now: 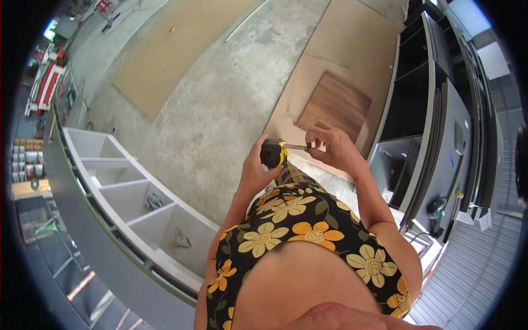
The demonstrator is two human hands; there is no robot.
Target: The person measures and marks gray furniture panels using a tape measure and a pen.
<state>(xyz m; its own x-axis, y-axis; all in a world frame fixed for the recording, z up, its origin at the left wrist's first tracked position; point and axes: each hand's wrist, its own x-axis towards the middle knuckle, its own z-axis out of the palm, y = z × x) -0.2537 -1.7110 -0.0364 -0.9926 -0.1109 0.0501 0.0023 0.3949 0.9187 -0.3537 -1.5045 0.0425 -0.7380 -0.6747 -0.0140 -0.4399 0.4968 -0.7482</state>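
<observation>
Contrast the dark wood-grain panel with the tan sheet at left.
The dark panel is streaked brown; the tan sheet is plain and paler. The dark panel is smaller than the tan sheet. The dark panel rests on brown sheeting, the tan sheet on bare concrete. Both lie flat.

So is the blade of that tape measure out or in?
Out, a short way: the blade spans the gap from the tape measure in the left hand to the right hand.
</observation>
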